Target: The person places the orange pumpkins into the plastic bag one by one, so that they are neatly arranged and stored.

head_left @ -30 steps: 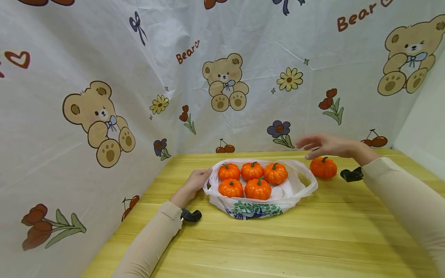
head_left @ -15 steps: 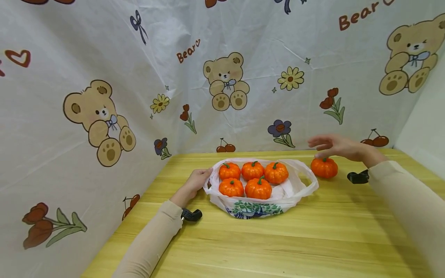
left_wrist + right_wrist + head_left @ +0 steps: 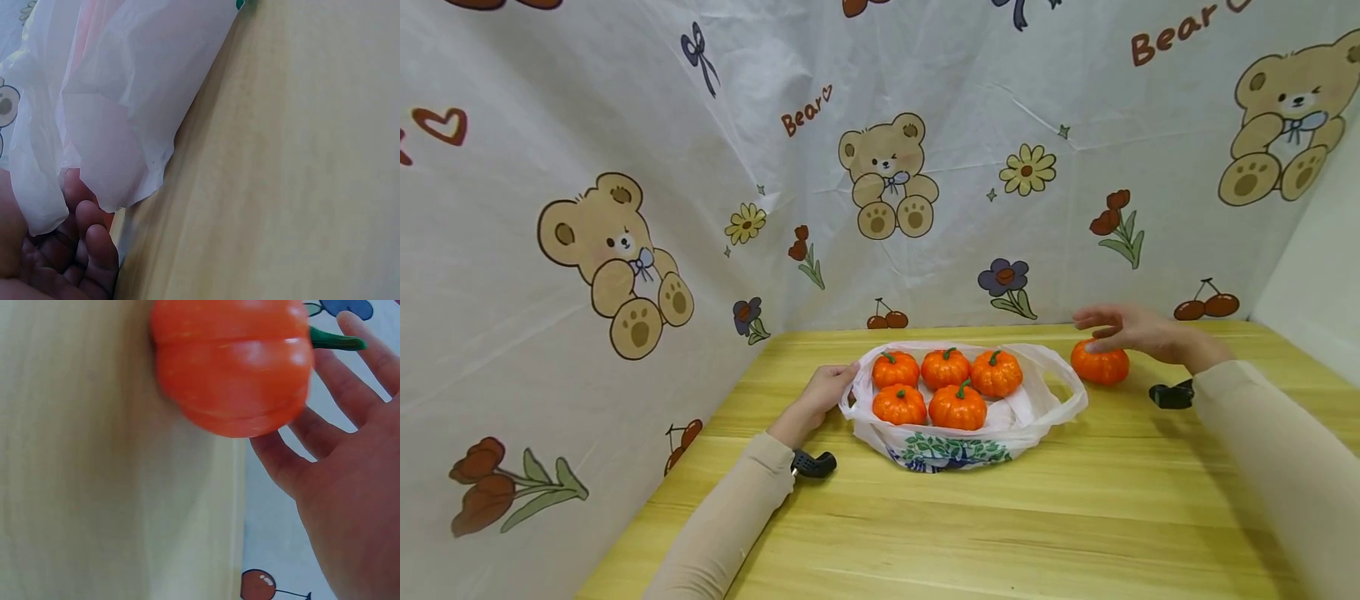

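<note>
In the head view, my left hand [image 3: 826, 390] grips the left handle of a white plastic bag [image 3: 872, 437]. Its thumb and fingers close round the thin handle [image 3: 44, 206] in the left wrist view. Several small orange pumpkins [image 3: 957, 408] with green stems lie inside the opened bag. To the right of the bag, another orange pumpkin [image 3: 1101, 364] sits on the table. My right hand [image 3: 1138, 329] hovers over it from behind, fingers spread. The right wrist view shows those fingers [image 3: 340, 390] beyond the pumpkin; whether they touch it, I cannot tell.
The wooden table [image 3: 925, 533] reaches back to a white cloth [image 3: 970, 83] printed with bears and flowers, which also hangs along the left side. A white wall [image 3: 1315, 275] stands at the right. Black wrist-worn devices [image 3: 814, 464] show under both forearms.
My right hand has moved right and then lowered toward the lone pumpkin. The left hand and the bag have stayed in place.
</note>
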`<state>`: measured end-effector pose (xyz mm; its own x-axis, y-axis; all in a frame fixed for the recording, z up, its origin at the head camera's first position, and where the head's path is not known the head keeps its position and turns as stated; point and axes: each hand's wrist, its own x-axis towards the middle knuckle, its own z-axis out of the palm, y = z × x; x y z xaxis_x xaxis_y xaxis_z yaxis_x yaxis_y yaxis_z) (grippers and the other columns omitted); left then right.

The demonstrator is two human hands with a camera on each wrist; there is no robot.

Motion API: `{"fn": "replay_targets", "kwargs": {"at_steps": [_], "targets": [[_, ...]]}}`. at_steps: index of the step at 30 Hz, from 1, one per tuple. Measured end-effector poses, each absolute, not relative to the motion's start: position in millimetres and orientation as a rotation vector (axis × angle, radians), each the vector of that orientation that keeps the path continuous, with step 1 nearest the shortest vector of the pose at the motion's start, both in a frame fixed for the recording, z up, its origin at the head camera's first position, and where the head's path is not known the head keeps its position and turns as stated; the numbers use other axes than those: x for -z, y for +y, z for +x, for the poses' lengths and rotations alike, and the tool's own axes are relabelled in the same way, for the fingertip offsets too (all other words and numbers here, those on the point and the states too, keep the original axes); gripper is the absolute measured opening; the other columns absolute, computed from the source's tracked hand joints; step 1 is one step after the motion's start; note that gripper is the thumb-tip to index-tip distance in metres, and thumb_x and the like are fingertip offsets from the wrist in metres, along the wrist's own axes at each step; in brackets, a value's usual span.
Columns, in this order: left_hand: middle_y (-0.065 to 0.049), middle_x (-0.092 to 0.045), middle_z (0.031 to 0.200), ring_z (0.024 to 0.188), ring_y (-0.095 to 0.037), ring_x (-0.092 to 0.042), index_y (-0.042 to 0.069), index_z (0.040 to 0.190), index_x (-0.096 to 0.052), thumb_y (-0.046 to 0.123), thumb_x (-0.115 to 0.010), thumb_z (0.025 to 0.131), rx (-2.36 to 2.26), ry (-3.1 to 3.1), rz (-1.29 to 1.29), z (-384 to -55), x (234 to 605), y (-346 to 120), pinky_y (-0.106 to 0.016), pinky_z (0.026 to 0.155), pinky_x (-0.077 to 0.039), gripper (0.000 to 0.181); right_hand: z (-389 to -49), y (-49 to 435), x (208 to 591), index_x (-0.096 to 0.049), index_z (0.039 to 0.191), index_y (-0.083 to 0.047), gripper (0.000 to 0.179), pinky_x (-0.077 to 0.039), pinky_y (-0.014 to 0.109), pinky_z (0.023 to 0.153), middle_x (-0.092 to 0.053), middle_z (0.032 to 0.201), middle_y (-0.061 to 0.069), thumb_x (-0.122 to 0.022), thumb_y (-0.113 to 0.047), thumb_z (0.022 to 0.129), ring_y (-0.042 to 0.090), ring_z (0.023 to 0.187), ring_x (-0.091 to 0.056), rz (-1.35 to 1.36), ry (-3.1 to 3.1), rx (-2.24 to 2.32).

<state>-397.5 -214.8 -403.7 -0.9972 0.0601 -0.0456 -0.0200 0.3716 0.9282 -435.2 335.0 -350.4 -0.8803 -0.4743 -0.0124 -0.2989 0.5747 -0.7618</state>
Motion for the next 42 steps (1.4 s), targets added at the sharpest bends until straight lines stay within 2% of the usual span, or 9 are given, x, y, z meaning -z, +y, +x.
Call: {"fn": "replay_targets", "kwargs": {"at_steps": [4, 9, 18, 28, 37, 42], "targets": [[0.001, -0.059, 0.072, 0.066, -0.012, -0.055, 0.006, 0.099, -0.073, 0.043, -0.054, 0.107, -1.734, 2.534, 0.046, -397.8, 403.5, -214.0, -0.023, 0.061, -0.047, 0.042, -434.1, 335.2, 356.6, -0.035, 0.155, -0.001, 0.074, -0.038, 0.067, 0.112, -0.039, 0.157, 0.03, -0.073, -0.023, 0.095, 0.051, 0.142, -0.04, -0.641, 2.574, 1.19], [0.001, -0.06, 0.075, 0.069, -0.012, -0.056, 0.006, 0.103, -0.074, 0.043, -0.054, 0.107, -1.72, 2.554, 0.039, -397.5, 403.0, -213.4, -0.022, 0.062, -0.047, 0.042, -434.7, 336.7, 365.3, -0.037, 0.154, 0.0, 0.073, -0.041, 0.06, 0.111, -0.04, 0.155, 0.03, -0.074, -0.023, 0.095, 0.046, 0.139, -0.042, -0.63, 2.566, 1.179], [0.0, -0.062, 0.081, 0.073, -0.013, -0.058, 0.006, 0.108, -0.074, 0.043, -0.054, 0.107, -1.707, 2.551, 0.016, -395.1, 401.9, -214.8, -0.023, 0.065, -0.049, 0.042, -436.9, 339.1, 375.3, -0.037, 0.154, -0.002, 0.077, -0.033, 0.071, 0.111, -0.036, 0.154, 0.031, -0.073, -0.033, 0.094, 0.045, 0.132, -0.039, -0.548, 2.601, 1.104], [-0.002, -0.068, 0.09, 0.079, -0.013, -0.061, 0.005, 0.116, -0.074, 0.043, -0.055, 0.107, -1.705, 2.566, 0.035, -395.5, 402.1, -214.1, -0.023, 0.069, -0.05, 0.044, -434.7, 340.5, 377.9, -0.035, 0.156, -0.004, 0.08, -0.036, 0.066, 0.109, -0.035, 0.152, 0.031, -0.074, -0.035, 0.093, 0.043, 0.13, -0.039, -0.518, 2.594, 1.1], [-0.002, -0.068, 0.091, 0.079, -0.013, -0.061, 0.005, 0.116, -0.074, 0.042, -0.055, 0.107, -1.709, 2.557, 0.044, -397.7, 404.9, -214.7, -0.024, 0.069, -0.05, 0.043, -433.5, 347.1, 371.5, -0.038, 0.154, -0.006, 0.073, -0.045, 0.041, 0.099, -0.045, 0.145, 0.024, -0.073, -0.029, 0.094, 0.032, 0.121, -0.048, -0.566, 2.578, 1.157], [-0.001, -0.067, 0.089, 0.077, -0.012, -0.061, 0.005, 0.117, -0.075, 0.042, -0.055, 0.107, -1.717, 2.561, 0.034, -396.4, 402.3, -214.3, -0.023, 0.067, -0.05, 0.043, -434.1, 347.9, 357.2, -0.04, 0.152, -0.007, 0.07, -0.049, 0.035, 0.095, -0.049, 0.141, 0.022, -0.073, -0.025, 0.093, 0.025, 0.113, -0.053, -0.605, 2.568, 1.175]]}}
